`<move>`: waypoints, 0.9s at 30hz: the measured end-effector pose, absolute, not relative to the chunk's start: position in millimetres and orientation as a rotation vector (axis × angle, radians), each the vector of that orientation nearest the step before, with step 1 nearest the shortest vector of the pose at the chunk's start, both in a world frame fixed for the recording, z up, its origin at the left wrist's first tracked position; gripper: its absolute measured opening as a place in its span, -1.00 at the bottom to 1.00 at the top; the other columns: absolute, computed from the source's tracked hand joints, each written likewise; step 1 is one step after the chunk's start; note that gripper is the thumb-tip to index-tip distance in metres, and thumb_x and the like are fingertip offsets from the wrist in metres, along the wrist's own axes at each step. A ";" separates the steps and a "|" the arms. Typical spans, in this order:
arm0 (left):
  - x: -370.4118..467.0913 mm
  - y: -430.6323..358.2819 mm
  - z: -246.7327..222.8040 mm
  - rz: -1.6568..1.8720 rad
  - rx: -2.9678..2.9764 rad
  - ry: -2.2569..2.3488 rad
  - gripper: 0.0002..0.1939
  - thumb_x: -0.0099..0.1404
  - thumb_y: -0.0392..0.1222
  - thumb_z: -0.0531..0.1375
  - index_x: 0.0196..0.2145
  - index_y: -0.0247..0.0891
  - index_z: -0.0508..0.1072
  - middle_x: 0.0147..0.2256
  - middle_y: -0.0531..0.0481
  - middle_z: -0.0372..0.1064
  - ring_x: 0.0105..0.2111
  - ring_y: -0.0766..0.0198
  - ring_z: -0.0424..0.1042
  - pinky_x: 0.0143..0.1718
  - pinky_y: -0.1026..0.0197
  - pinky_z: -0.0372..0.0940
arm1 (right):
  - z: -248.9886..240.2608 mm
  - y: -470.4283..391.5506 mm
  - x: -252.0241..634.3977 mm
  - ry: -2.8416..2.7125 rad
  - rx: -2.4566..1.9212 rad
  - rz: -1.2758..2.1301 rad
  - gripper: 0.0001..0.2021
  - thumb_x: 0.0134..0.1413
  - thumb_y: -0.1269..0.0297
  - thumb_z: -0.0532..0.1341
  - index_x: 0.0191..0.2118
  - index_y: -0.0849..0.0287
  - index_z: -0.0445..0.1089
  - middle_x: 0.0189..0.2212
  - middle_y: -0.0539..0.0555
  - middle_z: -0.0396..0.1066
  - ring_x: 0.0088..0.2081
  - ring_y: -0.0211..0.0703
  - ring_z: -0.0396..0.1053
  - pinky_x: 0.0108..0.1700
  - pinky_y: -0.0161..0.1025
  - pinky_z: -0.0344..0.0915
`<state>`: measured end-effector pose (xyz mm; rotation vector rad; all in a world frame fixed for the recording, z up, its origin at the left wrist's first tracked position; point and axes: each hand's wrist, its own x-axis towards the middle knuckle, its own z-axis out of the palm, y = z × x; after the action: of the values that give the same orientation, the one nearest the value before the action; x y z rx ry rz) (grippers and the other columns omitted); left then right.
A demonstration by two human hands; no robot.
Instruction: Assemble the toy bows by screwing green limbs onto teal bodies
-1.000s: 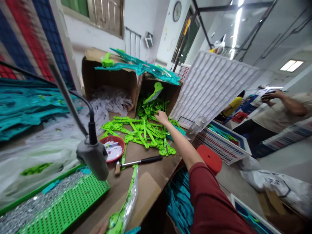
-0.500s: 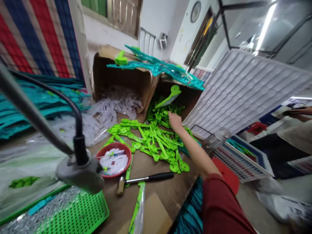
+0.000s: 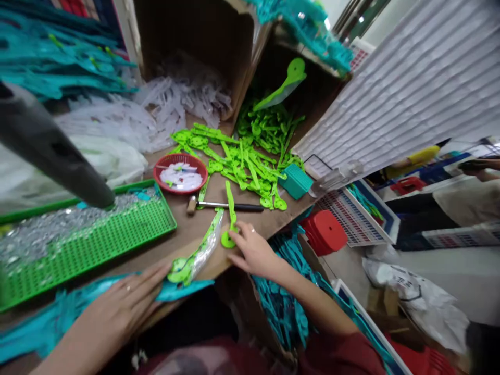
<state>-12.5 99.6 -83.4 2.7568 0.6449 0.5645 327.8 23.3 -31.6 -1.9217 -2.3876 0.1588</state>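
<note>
My right hand (image 3: 255, 252) is over the front of the table, its thumb and fingers at the round end of a flat lime-green plastic piece (image 3: 229, 208) with a long narrow arm. Left of that piece lies a similar green part with a clear, shiny strip (image 3: 205, 250) along it. My left hand (image 3: 130, 297) lies flat at the table's front edge, fingers stretched out and together, on long teal plastic pieces (image 3: 39, 325). Its fingertips reach the round end of the strip-bearing part. A hammer (image 3: 234, 207) with a black handle lies just beyond.
Many green pieces (image 3: 250, 161) spill from a cardboard box (image 3: 312, 112) at the back. A red basket (image 3: 156, 179) holds white pieces. On the left, a green perforated tray (image 3: 128, 234) contains small metal parts. A lamp arm (image 3: 50, 146) hangs over it. A red stool (image 3: 324, 233) stands right.
My right hand has come back from the green pile to the table front, where it now has a green piece. My left hand has come into view. The view has tilted downward.
</note>
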 end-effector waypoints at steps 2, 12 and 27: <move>-12.6 99.3 -82.7 0.621 2.907 0.470 -0.54 0.52 -0.20 -0.14 0.06 -0.13 0.52 0.19 -0.05 0.43 0.09 0.11 0.48 -0.01 0.06 0.35 | -28.0 37.9 330.2 -2.372 -1.888 0.329 -0.45 0.24 0.24 0.22 0.30 0.27 0.21 0.23 0.44 0.18 0.21 0.23 0.26 0.20 0.22 0.33; -17.3 87.5 -80.4 0.583 2.980 0.559 -0.58 0.56 -0.18 -0.09 0.06 -0.23 0.52 0.21 -0.11 0.40 0.08 0.08 0.49 0.04 0.00 0.36 | -11.2 65.6 349.1 -2.453 -1.642 0.908 -0.37 0.07 0.38 0.35 0.27 0.24 0.24 0.16 0.30 0.23 0.12 0.05 0.37 0.19 0.04 0.38; -17.8 75.1 -77.5 0.536 2.864 0.627 -0.59 0.53 -0.19 -0.08 0.06 -0.27 0.52 0.17 -0.22 0.41 0.06 0.00 0.45 0.09 -0.02 0.27 | -8.0 59.2 252.3 -2.401 -1.411 1.006 -0.48 0.11 0.19 0.35 0.14 0.26 0.28 -0.01 0.22 0.27 0.02 0.02 0.36 0.13 0.00 0.39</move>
<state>-17.8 75.1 -77.5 2.8637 0.6273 0.5358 252.3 59.2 -8.0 -1.4106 -2.4008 1.0064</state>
